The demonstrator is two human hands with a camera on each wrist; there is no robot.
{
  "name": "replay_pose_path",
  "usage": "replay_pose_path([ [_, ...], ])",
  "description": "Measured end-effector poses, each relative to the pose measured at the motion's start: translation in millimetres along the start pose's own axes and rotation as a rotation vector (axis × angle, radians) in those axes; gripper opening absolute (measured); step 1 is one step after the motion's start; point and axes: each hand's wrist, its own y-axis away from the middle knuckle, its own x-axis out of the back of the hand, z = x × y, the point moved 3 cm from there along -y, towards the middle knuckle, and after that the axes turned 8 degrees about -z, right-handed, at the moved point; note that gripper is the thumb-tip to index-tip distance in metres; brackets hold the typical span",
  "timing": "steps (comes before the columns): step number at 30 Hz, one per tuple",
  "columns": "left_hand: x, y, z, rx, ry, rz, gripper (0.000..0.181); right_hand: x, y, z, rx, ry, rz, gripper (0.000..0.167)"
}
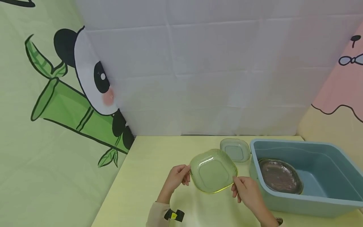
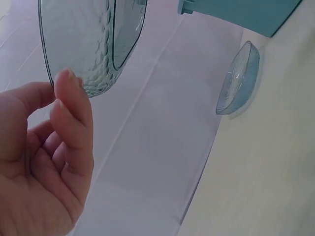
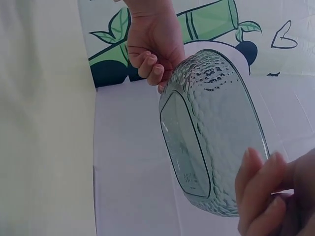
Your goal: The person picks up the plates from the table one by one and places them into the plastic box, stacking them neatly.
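Note:
A clear, green-tinted plate (image 1: 214,171) with rounded corners and a dimpled wall is held up above the table, tilted. My left hand (image 1: 178,178) pinches its left rim between thumb and fingers, as the left wrist view shows with the plate (image 2: 78,44) above the fingertips. At the opposite rim, my right hand (image 1: 246,190) pinches the edge. From below, the right wrist view shows the plate's underside (image 3: 184,142) with a raised base ring. A smaller clear dish (image 1: 235,150) lies on the table behind the plate, apart from both hands.
To the right stands a blue plastic tub (image 1: 300,201), with a dark brownish glass-like plate (image 1: 280,176) inside, at its left. The pale yellow table (image 1: 136,189) meets a white cloth backdrop (image 1: 212,78). A panda-printed sheet (image 1: 56,142) hangs on the left.

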Motion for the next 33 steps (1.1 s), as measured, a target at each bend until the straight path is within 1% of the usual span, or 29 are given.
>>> replay_pose_path([
  [3, -1.6, 6.1, 10.1, 0.014, -0.028, -0.026, 0.038, 6, 0.6, -1, -0.004, 0.041, 0.004, 0.041],
  [5, -0.7, 8.8, 9.4, 0.026, -0.051, -0.04, 0.038, 13, 1.6, 0, 0.0, 0.091, 0.024, 0.041],
  [7, 2.0, 10.6, 1.5, 0.038, -0.081, -0.039, 0.037, 23, 2.1, 0, 0.005, 0.148, 0.05, 0.042],
  [9, 6.2, 12.3, -11.2, 0.052, -0.108, -0.037, 0.036, 36, 2.2, 0, 0.003, 0.19, 0.069, 0.044],
  [13, 13.4, 16.6, -37.2, 0.101, -0.124, -0.049, 0.035, 67, 0.5, 0, 0.012, 0.211, 0.099, 0.049],
  [17, 16.2, 20.9, -51.8, 0.124, -0.104, -0.064, 0.037, 100, -0.4, 9, 0.013, 0.202, 0.133, 0.053],
  [20, 16.7, 23.2, -58.3, 0.133, -0.089, -0.067, 0.038, 122, 0.8, 22, -0.011, 0.166, 0.138, 0.055],
  [24, 16.1, 26.7, -63.8, 0.149, -0.073, -0.072, 0.04, 150, 6.9, 43, -0.073, 0.167, 0.141, 0.056],
  [28, 15.2, 27.3, -66.2, 0.158, -0.062, -0.078, 0.04, 175, 13.2, 58, -0.109, 0.233, 0.168, 0.059],
  [30, 15.1, 27.1, -66.5, 0.161, -0.064, -0.076, 0.04, 185, 13.9, 62, -0.1, 0.268, 0.192, 0.059],
  [33, 15.8, 27.4, -67.8, 0.173, -0.066, -0.072, 0.04, 200, 12.0, 64, -0.076, 0.342, 0.207, 0.057],
])
